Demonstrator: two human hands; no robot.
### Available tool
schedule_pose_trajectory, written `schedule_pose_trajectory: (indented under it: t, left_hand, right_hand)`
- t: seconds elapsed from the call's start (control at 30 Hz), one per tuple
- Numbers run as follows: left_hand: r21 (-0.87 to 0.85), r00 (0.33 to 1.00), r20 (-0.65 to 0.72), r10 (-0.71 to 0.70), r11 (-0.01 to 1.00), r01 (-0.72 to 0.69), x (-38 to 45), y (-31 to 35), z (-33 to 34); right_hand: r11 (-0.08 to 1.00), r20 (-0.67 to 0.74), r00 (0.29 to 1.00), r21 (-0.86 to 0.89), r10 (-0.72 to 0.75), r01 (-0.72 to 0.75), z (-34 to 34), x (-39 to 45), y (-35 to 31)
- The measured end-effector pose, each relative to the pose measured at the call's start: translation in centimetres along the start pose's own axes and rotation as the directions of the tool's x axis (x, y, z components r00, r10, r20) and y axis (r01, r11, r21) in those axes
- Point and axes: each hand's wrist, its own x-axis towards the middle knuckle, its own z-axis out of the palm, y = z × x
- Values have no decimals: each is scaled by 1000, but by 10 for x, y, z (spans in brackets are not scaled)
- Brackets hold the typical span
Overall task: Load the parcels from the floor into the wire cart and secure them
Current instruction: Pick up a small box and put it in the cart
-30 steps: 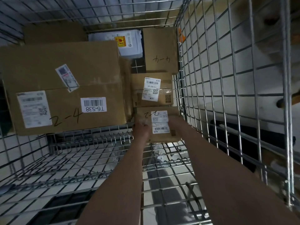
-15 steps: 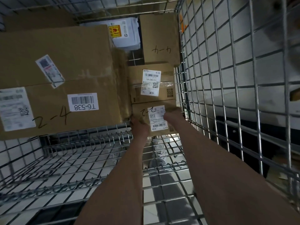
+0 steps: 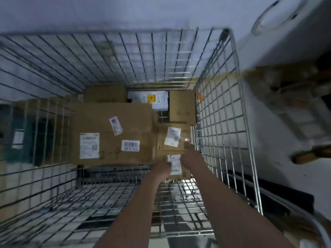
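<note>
Wire floor [image 3: 114, 210]: open mesh nearest, bare of parcels; risks catching a box corner.
Left hand [image 3: 162, 169]: on small parcel's left edge; finger curl too blurred to tell.
Right hand [image 3: 189, 158]: on its right top edge; grip likewise unclear.
Small labelled parcel [image 3: 176, 167]: low in cart between both hands, beside right wall; could tip forward if let go unseated.
Large box 2-4 [image 3: 114, 133]: just left; tight gap may jam.
Taped box [image 3: 172, 137]: directly behind; may get shoved.
Far parcels [image 3: 181, 108]: against back mesh.
</note>
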Motion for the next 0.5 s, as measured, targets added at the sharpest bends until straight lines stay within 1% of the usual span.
schedule_pose_trajectory:
  t: [0.1,0.13,0.2,0.23,0.3,0.37,0.43,0.5]
  left_hand:
    - [44,995,-15,103,994,-102,-74,17,-47]
    - [32,989,-57,139,990,-137,-96,17,-64]
    - [32,959,-224,171,985,-168,-138,13,-99]
    - [77,932,-314,183,983,-167,-157,7,-117]
    - [205,869,-453,199,972,-115,-200,-11,-155]
    - [291,818,-536,209,955,-53,-233,-36,-188]
    - [258,753,-631,187,966,-24,-276,-70,-218]
    - [195,677,-719,155,981,-17,-317,-108,-246]
  right_hand:
    - [976,-51,987,-167,-153,142,-28,-52,-30]
    - [965,-49,981,-194,-190,177,-40,-77,-45]
    - [935,-52,963,-258,-264,243,-60,-124,-71]
    - [917,-53,952,-290,-300,273,-69,-148,-84]
    - [875,-56,928,-359,-369,326,-81,-190,-111]
    - [824,-66,896,-427,-439,373,-86,-222,-134]
    - [769,-69,855,-480,-514,423,-84,-260,-160]
    - [721,-110,799,-515,-591,463,-77,-301,-186]
